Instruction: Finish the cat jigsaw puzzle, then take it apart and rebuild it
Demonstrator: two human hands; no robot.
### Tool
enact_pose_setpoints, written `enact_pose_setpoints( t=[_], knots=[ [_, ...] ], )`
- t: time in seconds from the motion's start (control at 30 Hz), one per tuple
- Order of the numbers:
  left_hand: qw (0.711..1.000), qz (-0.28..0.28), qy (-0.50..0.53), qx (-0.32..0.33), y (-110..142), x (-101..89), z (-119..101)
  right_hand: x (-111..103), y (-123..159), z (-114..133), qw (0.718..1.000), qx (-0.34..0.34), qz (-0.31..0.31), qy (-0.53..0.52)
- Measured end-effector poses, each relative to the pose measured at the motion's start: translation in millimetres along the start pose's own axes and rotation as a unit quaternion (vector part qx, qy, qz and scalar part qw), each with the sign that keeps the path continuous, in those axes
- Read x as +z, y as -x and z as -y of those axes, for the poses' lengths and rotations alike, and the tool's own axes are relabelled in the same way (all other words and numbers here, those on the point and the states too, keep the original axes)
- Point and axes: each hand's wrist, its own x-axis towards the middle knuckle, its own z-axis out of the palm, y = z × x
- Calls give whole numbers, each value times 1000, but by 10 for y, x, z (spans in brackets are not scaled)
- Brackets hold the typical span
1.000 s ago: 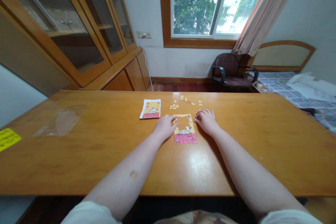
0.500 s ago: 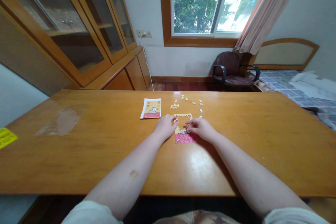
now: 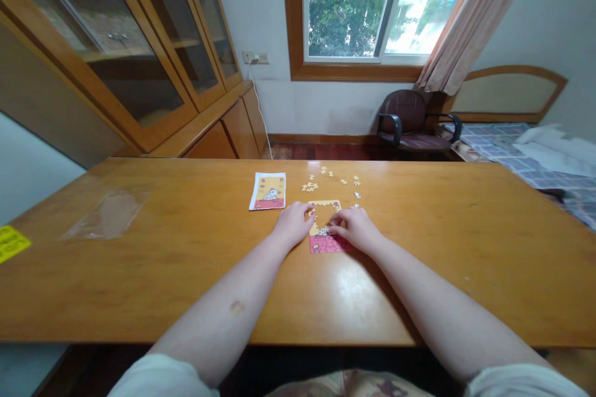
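A small yellow and pink jigsaw puzzle (image 3: 322,240) lies on the wooden table (image 3: 186,260) in front of me. My left hand (image 3: 292,225) rests flat against the puzzle's left edge, fingers loosely curled. My right hand (image 3: 354,226) lies over the puzzle's right half, fingertips pinched together on its middle; whether a piece is between them is too small to tell. Several loose puzzle pieces (image 3: 309,187) are scattered just beyond the puzzle. A printed picture card (image 3: 269,191) showing the same design sits to the left of them.
A clear plastic bag (image 3: 108,214) lies at the table's left, and a yellow sheet (image 3: 12,242) sits at its left edge. Wooden glass-door cabinets (image 3: 139,56) line the left wall. A dark armchair (image 3: 410,127) stands under the window, a bed (image 3: 535,161) at right.
My right hand moved left from beside the puzzle's top right corner onto the puzzle's middle. My left hand stayed at the left edge.
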Motion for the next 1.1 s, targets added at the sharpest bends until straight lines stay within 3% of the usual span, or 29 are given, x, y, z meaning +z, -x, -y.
enact_pose_setpoints(
  t=[0.1, 0.27, 0.4, 0.63, 1.1],
  knots=[
    [1000, 3, 14, 26, 10, -23, -16, -110, 43, 10, 999, -11, 20, 38],
    [988, 53, 32, 144, 62, -77, -89, -271, 188, 177, 982, -8, 135, 130],
    [981, 80, 5, 176, 83, -78, -122, -298, 291, 352, 973, -19, 165, 160],
    [979, 73, 9, 188, 63, -1, -98, -287, 318, 416, 963, -17, 179, 202],
    [989, 44, -5, 143, 35, 17, -90, -212, 248, 379, 968, 10, 176, 178]
  ],
)
